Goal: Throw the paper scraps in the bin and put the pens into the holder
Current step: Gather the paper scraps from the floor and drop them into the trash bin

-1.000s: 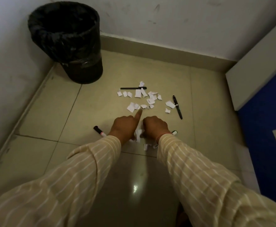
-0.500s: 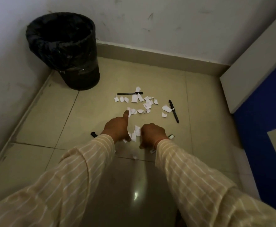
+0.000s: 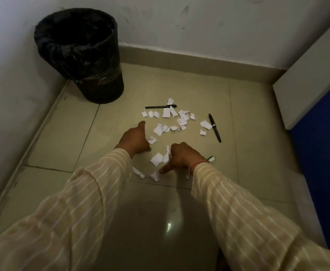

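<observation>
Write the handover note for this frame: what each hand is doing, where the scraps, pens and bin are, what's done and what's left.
Left hand: on the floor, forefinger out, holding nothing visible.
Right hand: loosely curled, fingertip on a scrap; grip unclear.
Paper scraps: scattered on the floor tiles.
Pens: one nearer the bin, one right; markers partly hidden by the arms.
Holder not in view.
Done: nothing visible. Left: everything.

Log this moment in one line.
stage: gathering scraps | left hand, right hand: on floor | bin: far-left | pens: untouched
</observation>
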`<state>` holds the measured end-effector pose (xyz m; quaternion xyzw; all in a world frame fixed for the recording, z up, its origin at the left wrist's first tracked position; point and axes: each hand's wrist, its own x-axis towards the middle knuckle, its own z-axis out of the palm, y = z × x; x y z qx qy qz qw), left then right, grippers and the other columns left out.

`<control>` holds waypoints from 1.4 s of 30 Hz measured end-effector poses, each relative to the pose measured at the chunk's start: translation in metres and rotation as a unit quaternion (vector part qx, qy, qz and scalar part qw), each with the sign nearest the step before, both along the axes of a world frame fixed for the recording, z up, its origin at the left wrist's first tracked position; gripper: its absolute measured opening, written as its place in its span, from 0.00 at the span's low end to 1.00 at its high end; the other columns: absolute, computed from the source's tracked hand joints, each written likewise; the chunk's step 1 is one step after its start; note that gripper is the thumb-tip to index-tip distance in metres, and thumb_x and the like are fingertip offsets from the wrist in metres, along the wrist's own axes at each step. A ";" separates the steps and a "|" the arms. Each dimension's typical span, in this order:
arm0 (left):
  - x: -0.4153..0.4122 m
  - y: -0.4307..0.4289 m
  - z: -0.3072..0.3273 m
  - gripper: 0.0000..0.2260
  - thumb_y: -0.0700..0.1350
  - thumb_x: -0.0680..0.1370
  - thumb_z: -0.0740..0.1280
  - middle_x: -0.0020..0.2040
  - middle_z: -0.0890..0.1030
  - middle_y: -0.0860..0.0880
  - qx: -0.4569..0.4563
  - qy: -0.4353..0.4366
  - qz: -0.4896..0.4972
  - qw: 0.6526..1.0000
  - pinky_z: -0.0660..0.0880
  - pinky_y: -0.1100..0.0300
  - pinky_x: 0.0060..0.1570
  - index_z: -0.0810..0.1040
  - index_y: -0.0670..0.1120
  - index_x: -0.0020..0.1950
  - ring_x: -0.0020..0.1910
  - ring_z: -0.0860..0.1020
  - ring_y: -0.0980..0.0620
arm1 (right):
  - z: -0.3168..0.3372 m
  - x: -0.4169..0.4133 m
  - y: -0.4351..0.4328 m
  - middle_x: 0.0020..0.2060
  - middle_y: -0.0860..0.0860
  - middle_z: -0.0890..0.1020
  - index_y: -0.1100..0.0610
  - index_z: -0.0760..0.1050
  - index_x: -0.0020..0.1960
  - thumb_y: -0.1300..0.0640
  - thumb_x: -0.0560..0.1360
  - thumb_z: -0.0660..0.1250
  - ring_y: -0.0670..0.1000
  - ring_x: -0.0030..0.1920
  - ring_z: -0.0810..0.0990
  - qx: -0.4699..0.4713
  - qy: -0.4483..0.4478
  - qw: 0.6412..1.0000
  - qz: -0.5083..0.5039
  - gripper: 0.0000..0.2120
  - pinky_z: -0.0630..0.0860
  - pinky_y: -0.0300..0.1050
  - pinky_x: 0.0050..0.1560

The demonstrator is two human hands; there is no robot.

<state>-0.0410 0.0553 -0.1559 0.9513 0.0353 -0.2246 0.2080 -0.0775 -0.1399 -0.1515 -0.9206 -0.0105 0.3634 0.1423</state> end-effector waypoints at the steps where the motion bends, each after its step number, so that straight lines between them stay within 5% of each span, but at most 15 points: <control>1: -0.001 0.001 0.001 0.54 0.48 0.68 0.82 0.69 0.79 0.40 0.000 0.001 0.003 1.000 0.75 0.51 0.57 0.52 0.48 0.84 0.66 0.78 0.37 | -0.002 -0.009 0.010 0.61 0.55 0.75 0.52 0.73 0.66 0.29 0.53 0.82 0.59 0.61 0.79 -0.018 -0.015 1.000 0.015 0.49 0.79 0.58 0.62; 8: -0.008 -0.004 0.001 0.54 0.48 0.68 0.82 0.71 0.78 0.40 -0.004 0.009 0.000 1.000 0.76 0.50 0.60 0.52 0.47 0.84 0.68 0.77 0.38 | -0.024 -0.031 0.038 0.62 0.57 0.74 0.52 0.76 0.66 0.30 0.59 0.79 0.61 0.62 0.78 -0.072 -0.134 0.988 -0.021 0.42 0.75 0.58 0.61; 12: -0.005 -0.006 0.003 0.48 0.47 0.71 0.79 0.72 0.77 0.40 -0.019 0.014 -0.007 1.000 0.74 0.51 0.61 0.55 0.48 0.84 0.69 0.76 0.38 | -0.011 -0.007 0.008 0.61 0.57 0.73 0.56 0.75 0.63 0.34 0.59 0.83 0.61 0.59 0.79 0.021 -0.145 0.982 -0.120 0.41 0.79 0.54 0.59; 16: 0.001 -0.012 0.007 0.33 0.43 0.78 0.68 0.74 0.71 0.39 -0.019 -0.004 -0.032 0.999 0.73 0.51 0.65 0.63 0.50 0.82 0.70 0.74 0.37 | 0.008 0.018 -0.033 0.59 0.57 0.81 0.57 0.78 0.60 0.46 0.64 0.85 0.57 0.58 0.80 0.086 -0.119 0.968 -0.203 0.30 0.76 0.48 0.57; 19: 0.001 -0.018 0.005 0.29 0.42 0.77 0.67 0.71 0.72 0.39 -0.012 -0.019 -0.038 0.999 0.74 0.50 0.64 0.70 0.50 0.78 0.67 0.76 0.36 | 0.011 0.032 -0.079 0.60 0.57 0.86 0.60 0.83 0.60 0.51 0.71 0.80 0.59 0.61 0.84 -0.004 -0.104 0.964 -0.244 0.22 0.79 0.48 0.61; 23: 0.000 -0.022 -0.002 0.28 0.42 0.75 0.69 0.67 0.73 0.37 -0.001 -0.041 -0.021 0.999 0.76 0.48 0.62 0.73 0.49 0.75 0.64 0.76 0.34 | 0.008 0.024 -0.139 0.40 0.58 0.88 0.62 0.84 0.47 0.57 0.64 0.85 0.59 0.46 0.89 -0.066 0.018 0.954 -0.293 0.16 0.86 0.58 0.55; 29: 0.000 -0.027 -0.007 0.29 0.42 0.74 0.69 0.70 0.70 0.39 0.006 -0.053 -0.001 0.999 0.74 0.45 0.63 0.71 0.49 0.77 0.70 0.70 0.34 | -0.011 -0.011 -0.145 0.41 0.56 0.90 0.60 0.85 0.45 0.46 0.48 0.89 0.58 0.47 0.90 -0.105 0.141 0.951 -0.253 0.31 0.86 0.59 0.56; 36: -0.002 -0.033 -0.013 0.31 0.41 0.73 0.70 0.67 0.74 0.40 0.012 -0.012 -0.029 0.999 0.76 0.47 0.60 0.71 0.49 0.76 0.66 0.73 0.36 | -0.046 -0.012 -0.154 0.36 0.53 0.89 0.59 0.85 0.47 0.48 0.56 0.88 0.54 0.41 0.90 -0.092 0.061 0.942 -0.318 0.25 0.87 0.52 0.49; 40: -0.002 -0.032 -0.015 0.31 0.42 0.72 0.71 0.66 0.76 0.40 0.013 -0.005 -0.041 0.999 0.77 0.48 0.60 0.72 0.50 0.76 0.65 0.75 0.37 | -0.038 0.002 -0.168 0.47 0.55 0.89 0.58 0.83 0.48 0.43 0.63 0.84 0.56 0.49 0.88 -0.112 -0.027 0.928 -0.354 0.23 0.70 0.40 0.31; 42: -0.002 -0.029 -0.015 0.32 0.43 0.72 0.72 0.66 0.76 0.40 0.005 -0.002 -0.040 0.999 0.76 0.49 0.60 0.72 0.50 0.76 0.65 0.75 0.37 | -0.033 0.013 -0.165 0.53 0.57 0.87 0.59 0.83 0.53 0.44 0.67 0.82 0.58 0.55 0.86 -0.100 -0.060 0.928 -0.354 0.23 0.71 0.40 0.38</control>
